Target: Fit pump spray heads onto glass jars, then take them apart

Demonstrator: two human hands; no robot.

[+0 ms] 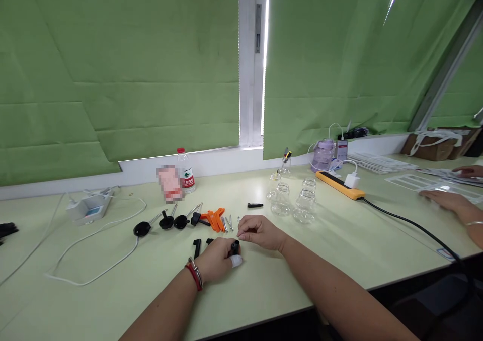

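Note:
My left hand (216, 259), with white tape on its thumb, is closed around a black plastic part (235, 247) whose hollow round end points up. Just right of it, my right hand (264, 232) has its fingertips pinched together near that end; whatever they hold is too small to make out. Black L-shaped pieces (196, 248) lie left of my left hand, one partly hidden by it. Behind my hands are orange plastic pieces (216, 220), metal screws (227, 224) and several black round parts with metal rods (181, 222).
Glass jars (304, 210) stand right of centre, with a black comb-like strip (255, 205) nearby. A water bottle (187, 172), power strip (341, 185) and purple jug (323, 155) sit toward the back. White cables (98, 281) cross the left. Another person's hand (447, 202) rests at right.

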